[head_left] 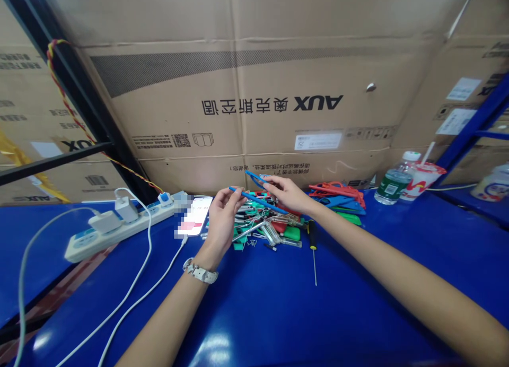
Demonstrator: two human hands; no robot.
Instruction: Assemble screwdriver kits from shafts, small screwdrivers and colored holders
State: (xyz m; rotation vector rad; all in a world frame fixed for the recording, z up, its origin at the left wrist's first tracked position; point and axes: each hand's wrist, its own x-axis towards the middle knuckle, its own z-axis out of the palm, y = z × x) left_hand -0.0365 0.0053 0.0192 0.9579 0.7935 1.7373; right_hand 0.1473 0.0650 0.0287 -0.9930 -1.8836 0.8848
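My left hand, with a watch at the wrist, pinches one end of a long blue strip that slants down to the right. My right hand is closed on a second blue piece, thin and pointing up to the left. Both hands are over a pile of small parts, with green pieces, clear tubes and a red piece. A screwdriver with a black and yellow handle lies right of the pile, its shaft toward me.
Left are a phone, a power strip and white cables. Back right are red pieces, blue pieces, a bottle and a cup. Cardboard stands behind the blue table.
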